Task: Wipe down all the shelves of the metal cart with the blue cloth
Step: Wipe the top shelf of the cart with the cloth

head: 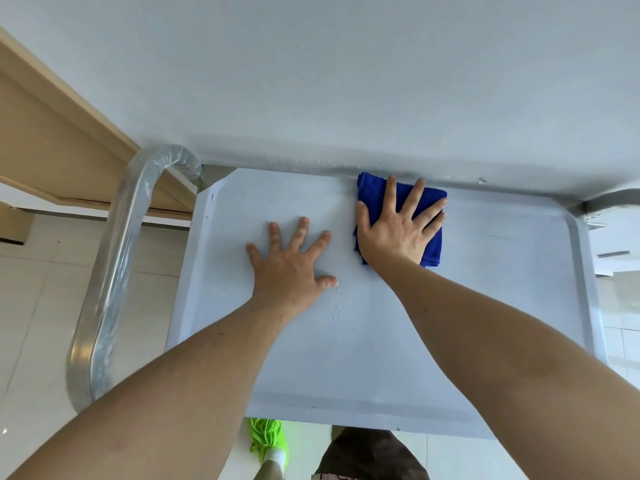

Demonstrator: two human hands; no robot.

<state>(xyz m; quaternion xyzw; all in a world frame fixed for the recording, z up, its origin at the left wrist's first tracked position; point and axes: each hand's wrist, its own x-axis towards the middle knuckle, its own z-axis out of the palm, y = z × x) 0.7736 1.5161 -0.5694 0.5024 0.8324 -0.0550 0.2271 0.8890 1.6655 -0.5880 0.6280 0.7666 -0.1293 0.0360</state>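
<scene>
Right hand (398,230) flat on blue cloth (433,244), left hand (291,268) splayed, empty, on cart shelf (485,271).

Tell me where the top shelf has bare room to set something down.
Bare: the right end, between the cloth and the shelf rim, and the near strip toward the front edge. Crowded: the middle, under the left hand and the right hand on the cloth.

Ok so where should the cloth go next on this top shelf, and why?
Probably sweep the right hand, flat on the blue cloth at the far edge, back toward you: water droplets bead the shelf beside the left hand.
</scene>
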